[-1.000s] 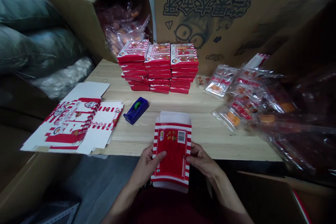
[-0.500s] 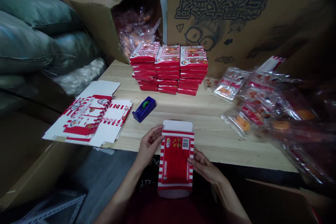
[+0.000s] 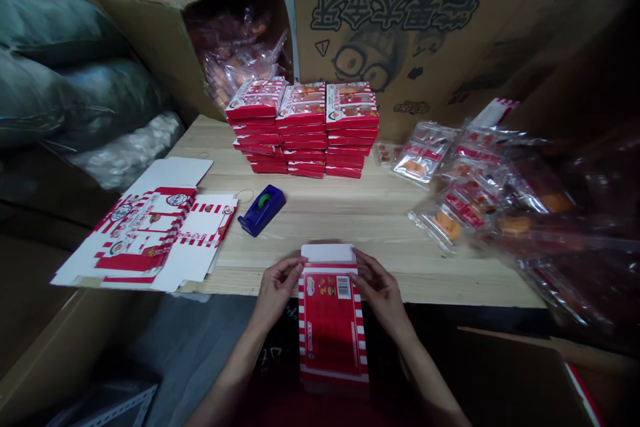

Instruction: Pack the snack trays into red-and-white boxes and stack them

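Observation:
A red and white striped carton point(image 3: 331, 327) is held over the table's front edge, its printed side with a barcode facing up. A white flap point(image 3: 329, 253) stands out at its far end. My left hand point(image 3: 279, 287) pinches the carton's far left corner between thumb and fingers. At the far right corner, my right hand point(image 3: 381, 287) grips the edge beside the flap. The carton's near end is dim, and its underside is hidden. Ahead and to the left of the carton lies a blue tape dispenser point(image 3: 263, 209) with a green roll.
Filled red boxes point(image 3: 305, 121) stand in three stacks at the back. Flat printed cartons point(image 3: 150, 230) lie on the left. Clear packets point(image 3: 425, 153) with orange pieces are piled on the right. Behind are an open cardboard box point(image 3: 150, 33) full of packets and a large carton point(image 3: 450, 73).
My right hand has moved from the carton's right side up to its far right corner. The left hand stays at the far left corner. The whole view has shifted slightly.

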Demonstrator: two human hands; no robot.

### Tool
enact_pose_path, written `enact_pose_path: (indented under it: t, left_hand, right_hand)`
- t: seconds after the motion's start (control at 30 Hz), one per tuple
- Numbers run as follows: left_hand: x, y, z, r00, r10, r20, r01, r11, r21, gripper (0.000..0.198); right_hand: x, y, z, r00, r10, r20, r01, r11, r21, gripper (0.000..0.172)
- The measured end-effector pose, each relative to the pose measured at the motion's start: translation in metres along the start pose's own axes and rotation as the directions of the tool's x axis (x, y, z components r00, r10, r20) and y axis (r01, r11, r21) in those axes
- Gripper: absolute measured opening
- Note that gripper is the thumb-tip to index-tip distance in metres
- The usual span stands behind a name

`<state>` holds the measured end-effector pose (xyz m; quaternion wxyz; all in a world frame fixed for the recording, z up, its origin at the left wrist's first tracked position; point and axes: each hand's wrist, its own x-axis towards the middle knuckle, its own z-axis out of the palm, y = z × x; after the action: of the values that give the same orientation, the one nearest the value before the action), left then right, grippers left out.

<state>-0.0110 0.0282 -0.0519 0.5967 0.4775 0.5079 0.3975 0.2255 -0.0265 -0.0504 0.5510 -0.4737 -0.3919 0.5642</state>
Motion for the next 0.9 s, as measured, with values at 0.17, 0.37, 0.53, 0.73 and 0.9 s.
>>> enact_pose_path:
  t: [0.17, 0.37, 0.53, 0.73, 0.9]
  left_hand:
    - [-0.002, 0.003, 0.002, 0.999, -0.030, 0.016, 0.031, 0.999, -0.010, 0.035]
    - [0.000, -0.002, 0.007, 0.989, -0.009, 0.146, 0.014, 0.999, -0.031, 0.027]
    - [0.010, -0.013, 0.019, 0.996, -0.004, 0.093, 0.017, 0.991, -0.133, 0.031]
    - [0.011, -0.012, 0.033, 0.998, -0.007, -0.066, -0.013, 0.954, -0.299, 0.043]
    - [0.011, -0.008, 0.029, 0.967, -0.158, 0.201, 0.235, 0.859, -0.455, 0.057]
  right_hand:
    - [0.011, 0.002, -0.005, 0.997, -0.014, -0.079, 0.007, 0.997, -0.083, 0.037]
    - [0.010, 0.008, -0.014, 0.976, 0.216, -0.007, -0.216, 0.976, 0.010, 0.033]
    - [0.014, 0.013, -0.007, 0.971, 0.226, -0.072, -0.217, 0.969, 0.118, 0.034]
    - [0.027, 0.002, -0.003, 0.970, 0.243, -0.014, -0.222, 0.908, 0.354, 0.063]
    - [0.030, 0.005, -0.015, 0.917, 0.350, 0.192, -0.391, 0.883, 0.261, 0.052]
